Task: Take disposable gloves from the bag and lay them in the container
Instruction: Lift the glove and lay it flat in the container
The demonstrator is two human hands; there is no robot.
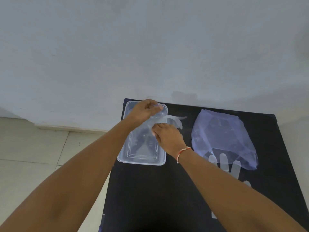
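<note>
A clear rectangular plastic container (142, 160) lies on the black table (150, 190) at the far left. Both hands are over it. My left hand (143, 111) pinches one end of a thin clear disposable glove (175, 119) above the far end of the container. My right hand (167, 136) grips the same glove nearer its middle, and the glove's fingers trail out over the container's right rim. A pale blue plastic bag (220, 138) lies to the right. A second clear glove (225, 164) lies flat beside the bag's near edge, partly hidden by my right forearm.
The table stands against a pale wall (150, 47). Beige floor tiles (33, 156) show to the left of the table's left edge. A red and white thread band (182, 153) circles my right wrist.
</note>
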